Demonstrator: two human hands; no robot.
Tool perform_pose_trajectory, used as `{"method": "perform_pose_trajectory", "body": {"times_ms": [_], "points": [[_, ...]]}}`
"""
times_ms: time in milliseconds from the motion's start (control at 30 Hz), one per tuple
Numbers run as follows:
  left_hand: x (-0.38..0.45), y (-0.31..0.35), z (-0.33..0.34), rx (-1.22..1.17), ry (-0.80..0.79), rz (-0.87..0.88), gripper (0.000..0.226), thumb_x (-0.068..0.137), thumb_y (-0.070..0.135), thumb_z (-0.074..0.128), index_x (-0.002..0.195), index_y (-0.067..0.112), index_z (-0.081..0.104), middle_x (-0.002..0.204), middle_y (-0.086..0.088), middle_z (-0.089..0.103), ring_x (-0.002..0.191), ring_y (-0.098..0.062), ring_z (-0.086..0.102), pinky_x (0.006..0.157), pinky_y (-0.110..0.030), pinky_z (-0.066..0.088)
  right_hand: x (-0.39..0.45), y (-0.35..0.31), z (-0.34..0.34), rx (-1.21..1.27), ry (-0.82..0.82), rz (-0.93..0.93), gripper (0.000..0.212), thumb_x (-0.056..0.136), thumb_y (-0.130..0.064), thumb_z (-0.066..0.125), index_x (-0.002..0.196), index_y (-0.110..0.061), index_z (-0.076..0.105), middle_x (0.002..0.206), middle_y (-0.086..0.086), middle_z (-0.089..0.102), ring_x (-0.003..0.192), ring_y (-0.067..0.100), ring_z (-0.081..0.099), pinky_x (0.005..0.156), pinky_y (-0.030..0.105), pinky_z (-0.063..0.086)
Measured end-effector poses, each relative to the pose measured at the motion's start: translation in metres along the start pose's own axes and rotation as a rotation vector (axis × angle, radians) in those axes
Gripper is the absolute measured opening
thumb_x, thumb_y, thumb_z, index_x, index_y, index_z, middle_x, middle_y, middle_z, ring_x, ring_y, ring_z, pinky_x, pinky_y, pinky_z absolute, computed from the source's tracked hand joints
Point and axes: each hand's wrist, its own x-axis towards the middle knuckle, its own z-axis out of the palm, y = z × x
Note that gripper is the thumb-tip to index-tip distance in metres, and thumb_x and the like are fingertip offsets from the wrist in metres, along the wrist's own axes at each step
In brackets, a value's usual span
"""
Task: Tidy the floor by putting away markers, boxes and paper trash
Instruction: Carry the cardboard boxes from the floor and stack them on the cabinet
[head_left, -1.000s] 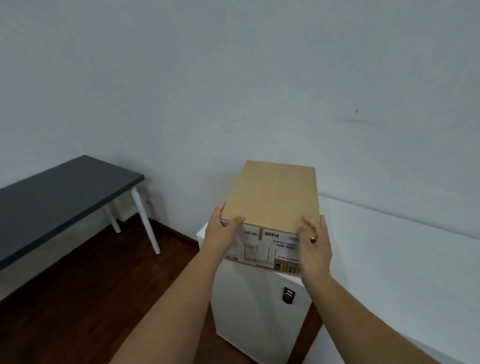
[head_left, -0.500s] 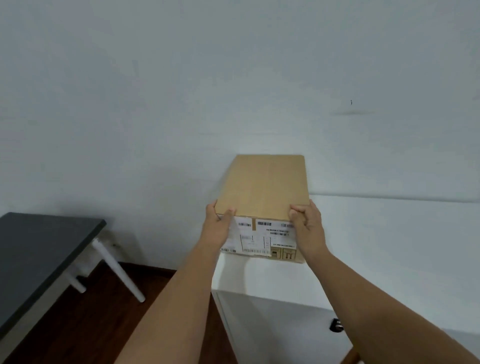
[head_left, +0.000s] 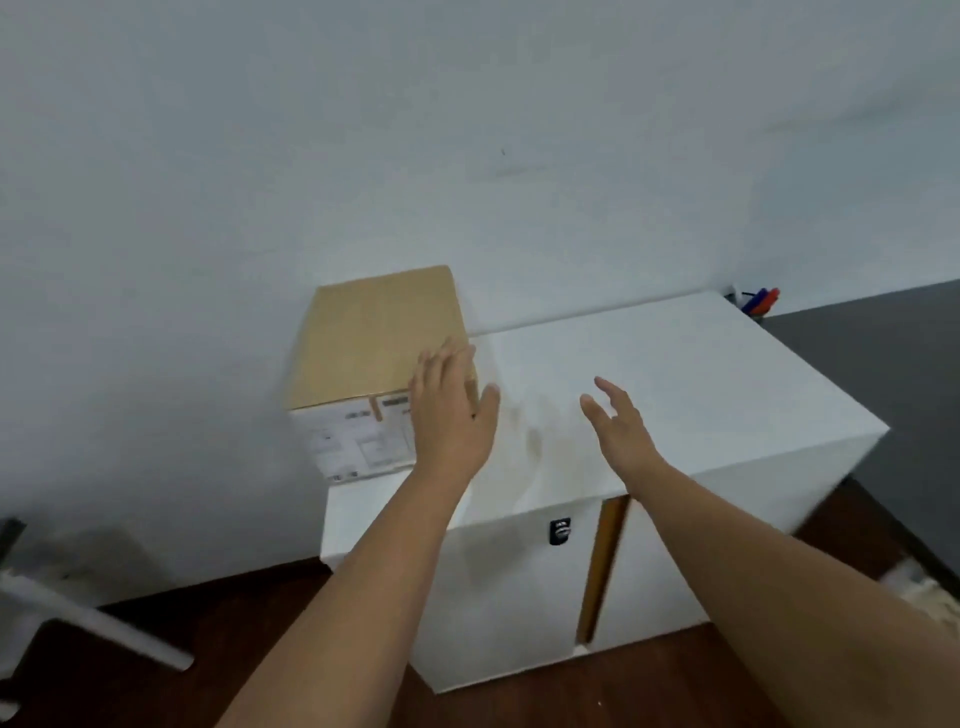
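The cardboard box (head_left: 376, 332) sat on the left end of the white cabinet (head_left: 675, 374), its long axis running from the labelled near end back to the wall. The left hand (head_left: 449, 410) hovered flat at the box's right edge, fingers straight; whether it touched, I cannot tell. The right hand (head_left: 618, 426) hung spread over the cabinet top, holding nothing. Markers (head_left: 759, 301) stood at the cabinet's far right corner.

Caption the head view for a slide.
Cardboard box set on the white cabinet, left hand and right hand open above it.
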Motion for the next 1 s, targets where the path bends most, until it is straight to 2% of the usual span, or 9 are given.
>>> {"method": "perform_pose_trajectory", "body": {"times_ms": [167, 267, 400, 500, 667, 767, 833, 933, 1000], "points": [[-0.042, 0.098, 0.105, -0.204, -0.408, 0.135, 0.04, 0.097, 0.031, 0.056, 0.136, 0.025, 0.051, 0.147, 0.007, 0.044, 0.138, -0.014, 0.036, 0.109, -0.025, 0.028, -0.039, 0.076, -0.15, -0.115, 0.203, 0.154, 0.036, 0.095, -0.047, 0.052, 0.127, -0.031, 0.057, 0.139, 0.001, 0.049, 0.116, 0.018, 0.05, 0.093, 0.031, 0.037], [-0.086, 0.164, 0.177, -0.25, -0.624, 0.184, 0.04, 0.097, 0.032, 0.056, 0.136, 0.024, 0.051, 0.141, 0.005, 0.047, 0.132, -0.014, 0.043, 0.107, -0.027, 0.034, -0.086, 0.126, -0.255, -0.175, 0.332, 0.288, 0.034, 0.096, -0.039, 0.053, 0.125, -0.023, 0.059, 0.132, 0.004, 0.057, 0.118, 0.022, 0.054, 0.095, 0.035, 0.043], [-0.155, 0.245, 0.27, -0.28, -0.874, 0.213, 0.042, 0.095, 0.033, 0.057, 0.136, 0.024, 0.05, 0.141, 0.0, 0.048, 0.131, -0.016, 0.045, 0.106, -0.025, 0.032, -0.157, 0.187, -0.38, -0.13, 0.484, 0.497, 0.03, 0.091, -0.039, 0.059, 0.116, -0.023, 0.06, 0.121, 0.006, 0.063, 0.1, 0.021, 0.055, 0.084, 0.034, 0.041], [-0.205, 0.288, 0.327, -0.279, -1.016, 0.183, 0.043, 0.094, 0.037, 0.059, 0.135, 0.026, 0.051, 0.14, 0.001, 0.048, 0.129, -0.015, 0.047, 0.101, -0.024, 0.033, -0.201, 0.226, -0.445, -0.119, 0.554, 0.621, 0.037, 0.089, -0.038, 0.062, 0.122, -0.022, 0.058, 0.121, 0.009, 0.06, 0.105, 0.027, 0.057, 0.089, 0.038, 0.046], [-0.273, 0.317, 0.405, -0.234, -1.208, 0.108, 0.05, 0.091, 0.042, 0.06, 0.137, 0.026, 0.049, 0.136, 0.006, 0.047, 0.107, -0.006, 0.049, 0.075, -0.009, 0.036, -0.234, 0.273, -0.513, -0.088, 0.593, 0.771, 0.047, 0.089, -0.033, 0.064, 0.132, -0.019, 0.053, 0.129, 0.011, 0.055, 0.098, 0.022, 0.049, 0.082, 0.033, 0.039], [-0.29, 0.317, 0.451, -0.176, -1.294, 0.039, 0.054, 0.088, 0.043, 0.063, 0.136, 0.02, 0.052, 0.141, 0.0, 0.046, 0.12, -0.017, 0.052, 0.098, -0.031, 0.048, -0.227, 0.304, -0.531, -0.039, 0.624, 0.824, 0.05, 0.086, -0.031, 0.067, 0.133, -0.018, 0.052, 0.125, 0.01, 0.059, 0.102, 0.025, 0.056, 0.084, 0.035, 0.048], [-0.292, 0.314, 0.487, -0.127, -1.367, -0.019, 0.055, 0.088, 0.041, 0.064, 0.136, 0.016, 0.054, 0.142, -0.005, 0.049, 0.122, -0.025, 0.054, 0.102, -0.044, 0.05, -0.219, 0.329, -0.531, 0.022, 0.626, 0.866, 0.052, 0.086, -0.027, 0.068, 0.134, -0.015, 0.051, 0.121, 0.012, 0.06, 0.104, 0.029, 0.061, 0.084, 0.039, 0.054], [-0.294, 0.305, 0.539, 0.024, -1.421, -0.014, 0.058, 0.089, 0.044, 0.063, 0.137, 0.014, 0.053, 0.142, -0.009, 0.049, 0.123, -0.03, 0.054, 0.106, -0.046, 0.045, -0.21, 0.376, -0.521, 0.095, 0.578, 0.934, 0.056, 0.088, -0.023, 0.066, 0.138, -0.006, 0.047, 0.13, 0.016, 0.059, 0.119, 0.032, 0.058, 0.102, 0.038, 0.046], [-0.296, 0.301, 0.569, 0.115, -1.417, 0.02, 0.064, 0.088, 0.045, 0.064, 0.141, 0.012, 0.049, 0.146, -0.01, 0.044, 0.131, -0.03, 0.047, 0.111, -0.044, 0.039, -0.207, 0.405, -0.513, 0.144, 0.562, 0.978, 0.05, 0.087, -0.023, 0.068, 0.131, -0.004, 0.054, 0.129, 0.014, 0.061, 0.122, 0.03, 0.055, 0.104, 0.035, 0.043]]}}
